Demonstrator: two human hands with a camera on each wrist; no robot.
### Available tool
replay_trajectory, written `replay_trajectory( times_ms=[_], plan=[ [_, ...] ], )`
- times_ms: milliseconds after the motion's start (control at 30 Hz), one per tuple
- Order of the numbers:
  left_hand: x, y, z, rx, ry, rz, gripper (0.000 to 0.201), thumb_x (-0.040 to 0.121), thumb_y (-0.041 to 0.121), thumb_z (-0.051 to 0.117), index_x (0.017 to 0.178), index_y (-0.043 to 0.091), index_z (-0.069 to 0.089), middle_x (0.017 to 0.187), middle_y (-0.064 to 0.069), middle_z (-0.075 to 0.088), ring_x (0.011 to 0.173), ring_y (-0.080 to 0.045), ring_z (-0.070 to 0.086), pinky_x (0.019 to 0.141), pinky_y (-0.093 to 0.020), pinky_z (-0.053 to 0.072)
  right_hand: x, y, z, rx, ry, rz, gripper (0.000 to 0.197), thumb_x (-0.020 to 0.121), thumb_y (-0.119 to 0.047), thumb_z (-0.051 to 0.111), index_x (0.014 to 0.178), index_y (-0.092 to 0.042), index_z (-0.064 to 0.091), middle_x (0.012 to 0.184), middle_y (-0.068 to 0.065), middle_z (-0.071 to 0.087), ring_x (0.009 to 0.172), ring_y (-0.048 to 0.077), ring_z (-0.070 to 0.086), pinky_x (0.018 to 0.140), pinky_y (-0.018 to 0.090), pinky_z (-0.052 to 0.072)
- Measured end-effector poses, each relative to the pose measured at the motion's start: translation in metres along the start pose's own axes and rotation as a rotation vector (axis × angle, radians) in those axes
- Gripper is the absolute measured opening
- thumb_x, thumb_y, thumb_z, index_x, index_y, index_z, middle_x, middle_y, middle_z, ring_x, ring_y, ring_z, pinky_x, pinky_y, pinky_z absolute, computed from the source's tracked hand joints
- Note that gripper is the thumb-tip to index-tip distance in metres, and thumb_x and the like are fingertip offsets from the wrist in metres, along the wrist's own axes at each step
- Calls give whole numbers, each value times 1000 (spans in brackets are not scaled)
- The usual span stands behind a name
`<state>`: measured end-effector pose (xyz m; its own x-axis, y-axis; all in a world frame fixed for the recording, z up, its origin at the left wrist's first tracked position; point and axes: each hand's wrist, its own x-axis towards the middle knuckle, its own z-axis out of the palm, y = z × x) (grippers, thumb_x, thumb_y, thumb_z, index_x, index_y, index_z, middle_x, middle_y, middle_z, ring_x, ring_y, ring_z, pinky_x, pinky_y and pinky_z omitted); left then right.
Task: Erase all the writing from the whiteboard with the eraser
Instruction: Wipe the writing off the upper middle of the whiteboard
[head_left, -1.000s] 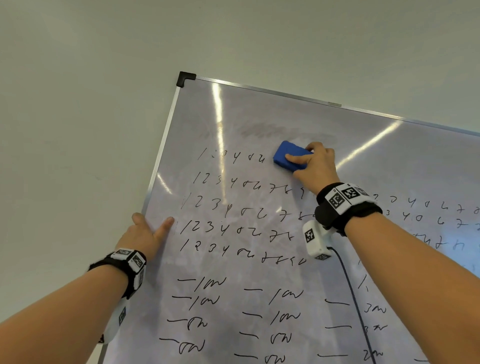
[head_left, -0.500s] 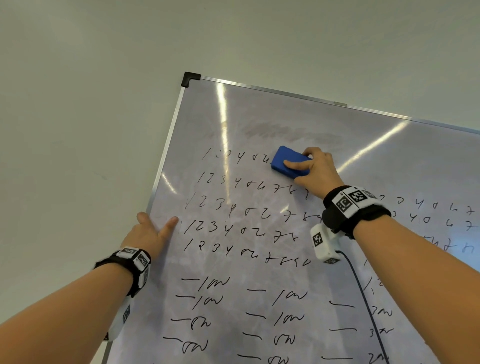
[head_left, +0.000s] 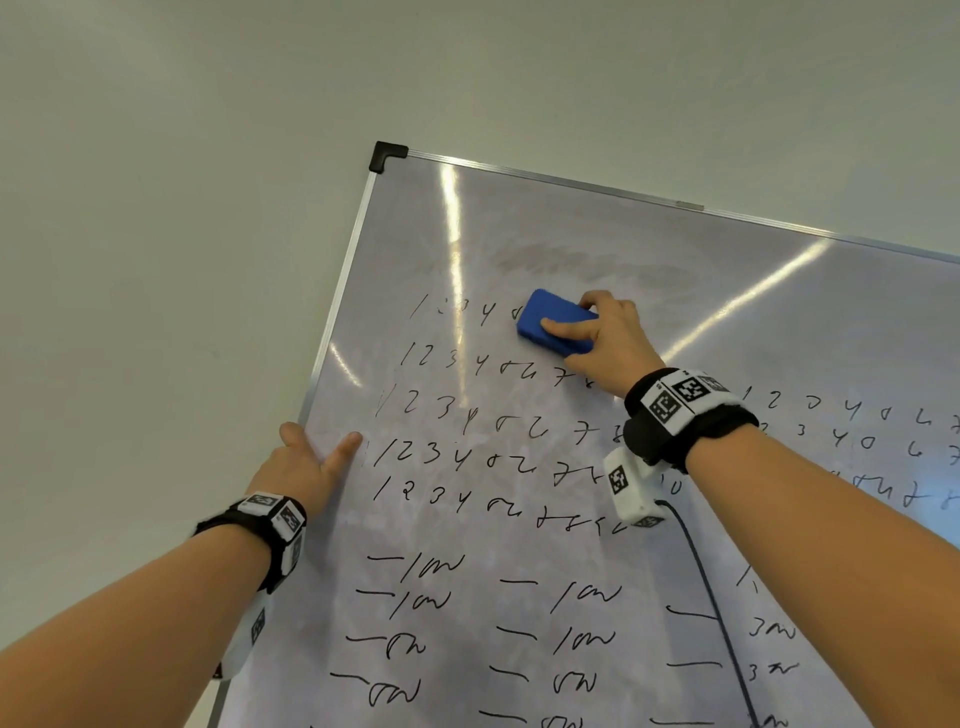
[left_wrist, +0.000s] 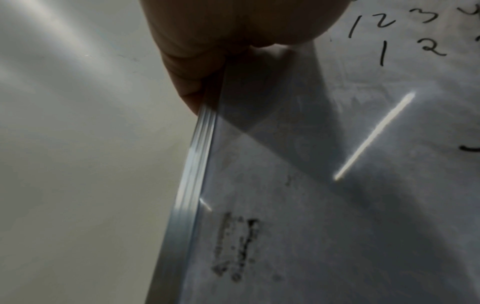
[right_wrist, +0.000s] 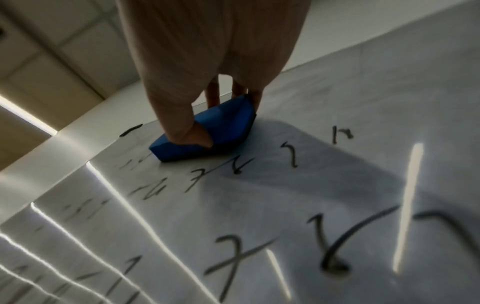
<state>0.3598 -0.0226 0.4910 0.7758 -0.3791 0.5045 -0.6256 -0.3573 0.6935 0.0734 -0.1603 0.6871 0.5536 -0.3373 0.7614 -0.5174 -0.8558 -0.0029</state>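
Note:
A whiteboard (head_left: 571, 234) with a metal frame hangs on a pale wall. Rows of black digits (head_left: 467, 452) and squiggles cover it. My right hand (head_left: 571, 314) grips a blue eraser (head_left: 553, 322), thumb on its near side and fingers on the far side. The eraser presses flat on the top row of digits, just right of the "4". In the right wrist view the eraser (right_wrist: 223, 127) lies on the board under my right hand (right_wrist: 194, 61). My left hand (head_left: 322, 441) holds the board's left frame edge (left_wrist: 197, 164), thumb on the board face.
A grey smear (head_left: 587, 265) marks the board just above the eraser. More digits (head_left: 852, 410) run on the right side. A black cable (head_left: 717, 623) hangs from the right wrist camera across the board. The black frame corner (head_left: 387, 155) is at top left.
The right hand has slid the eraser leftward along the top row, covering the squiggles after the "4". The left hand stays on the frame edge.

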Motion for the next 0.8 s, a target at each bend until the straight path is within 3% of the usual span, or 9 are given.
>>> replay_trajectory(
  times_ms=[167, 300, 433, 533, 700, 800],
  plan=[
    [0, -1, 0, -1, -1, 6, 76, 73, 78, 30, 101, 7, 25, 78, -19, 59, 73, -34, 59, 63, -39, 48, 6, 0, -3, 18, 127, 41, 44, 84, -10, 64, 123, -29, 61, 133, 5, 37, 122, 28, 29, 108, 29, 23],
    [-1, 0, 0, 2, -1, 10, 80, 68, 80, 27, 101, 7, 25, 77, -19, 59, 72, -34, 59, 63, -39, 47, 6, -8, 0, 3, -25, -36, 45, 83, -11, 66, 124, -29, 60, 135, 4, 34, 123, 24, 27, 110, 30, 23],
    [-1, -1, 0, 10, 0, 13, 79, 69, 79, 27, 100, 6, 25, 76, -18, 59, 72, -34, 59, 63, -39, 48, 11, -11, -1, 27, 114, 31, 44, 85, -12, 62, 125, -29, 59, 133, 6, 36, 122, 28, 29, 107, 28, 23],
    [1, -1, 1, 17, 6, 7, 75, 73, 77, 30, 100, 7, 25, 79, -19, 59, 74, -34, 59, 64, -39, 47, 8, -19, 4, -3, -29, -56, 46, 85, -11, 64, 126, -29, 58, 134, 5, 34, 122, 26, 27, 107, 31, 26],
    [1, -1, 1, 16, 11, 4, 72, 75, 76, 31, 99, 8, 24, 82, -20, 60, 77, -35, 59, 64, -38, 45, 14, -22, 2, 3, 86, -18, 44, 86, -11, 62, 126, -29, 58, 132, 5, 36, 122, 26, 28, 106, 27, 22],
    [0, -1, 1, 14, 7, 6, 76, 70, 79, 28, 99, 8, 24, 81, -19, 59, 77, -35, 59, 64, -38, 46, 10, -31, 12, -71, -40, -95, 48, 86, -13, 61, 130, -32, 54, 135, 5, 33, 122, 26, 27, 106, 28, 22]
  ],
)
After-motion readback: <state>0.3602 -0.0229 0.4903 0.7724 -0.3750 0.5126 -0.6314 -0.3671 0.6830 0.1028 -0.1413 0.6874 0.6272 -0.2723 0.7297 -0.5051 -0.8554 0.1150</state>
